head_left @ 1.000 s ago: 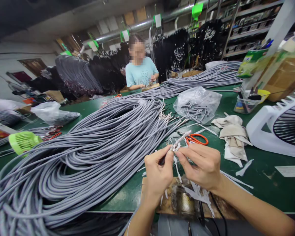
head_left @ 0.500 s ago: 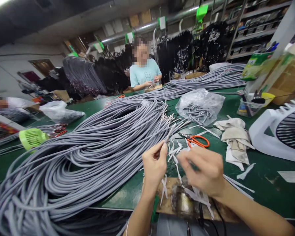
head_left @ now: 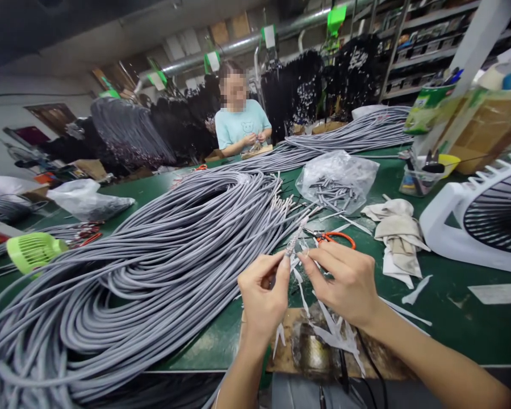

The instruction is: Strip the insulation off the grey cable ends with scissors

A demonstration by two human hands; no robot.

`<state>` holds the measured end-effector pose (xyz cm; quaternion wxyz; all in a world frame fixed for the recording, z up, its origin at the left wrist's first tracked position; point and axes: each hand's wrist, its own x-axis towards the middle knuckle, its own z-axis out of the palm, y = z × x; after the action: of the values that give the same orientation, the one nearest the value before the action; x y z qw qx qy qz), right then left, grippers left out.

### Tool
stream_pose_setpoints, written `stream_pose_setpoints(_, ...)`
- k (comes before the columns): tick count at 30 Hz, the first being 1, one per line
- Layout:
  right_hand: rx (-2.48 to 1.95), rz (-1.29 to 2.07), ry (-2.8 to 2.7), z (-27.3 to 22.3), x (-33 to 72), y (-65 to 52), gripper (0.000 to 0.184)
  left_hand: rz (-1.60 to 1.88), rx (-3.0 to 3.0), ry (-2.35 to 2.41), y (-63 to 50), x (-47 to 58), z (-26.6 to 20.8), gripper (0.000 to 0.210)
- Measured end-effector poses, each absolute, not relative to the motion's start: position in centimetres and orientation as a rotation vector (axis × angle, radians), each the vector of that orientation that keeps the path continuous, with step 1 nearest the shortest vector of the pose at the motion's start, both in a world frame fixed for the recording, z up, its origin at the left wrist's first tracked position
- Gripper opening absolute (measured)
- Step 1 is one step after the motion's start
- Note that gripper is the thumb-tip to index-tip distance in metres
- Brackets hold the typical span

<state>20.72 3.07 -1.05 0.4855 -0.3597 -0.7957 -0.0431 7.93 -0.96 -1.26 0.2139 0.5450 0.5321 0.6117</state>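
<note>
My left hand pinches a grey cable just below its stripped end, which points up and away with a pale, braided-looking surface. Close beside it, my right hand has thumb and forefinger pressed together near the base of that stripped part; what lies between them is too small to make out. A large coil of grey cables spreads to the left, its cut ends gathered near the hands. Orange-handled cutters lie just behind my right hand. White torn strips hang below the hands.
A wooden board with a metal roll-like object lies at the front edge. A clear bag of short grey pieces, folded cloths and a white fan stand rightward. A green fan is left. A co-worker sits opposite.
My right hand has moved left and up to the cable end, its fingers now pinched close to my left hand's. The whole view has shifted slightly, with the scene sliding left.
</note>
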Motion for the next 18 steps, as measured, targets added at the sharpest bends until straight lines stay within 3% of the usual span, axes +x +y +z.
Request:
stream_pose_setpoints(12, -0.855, 0.158, -1.946, -0.8, 20.8, 3.2, 0.024, 1.681, 1.691, 1.529, -1.1, 7.8, -1.4, 0.016)
stream_pose_setpoints(18, -0.454, 0.09, -1.984, -0.9, 20.6, 2.1, 0.014, 1.642, 1.524, 1.621, -0.6, 7.6, -1.5, 0.019)
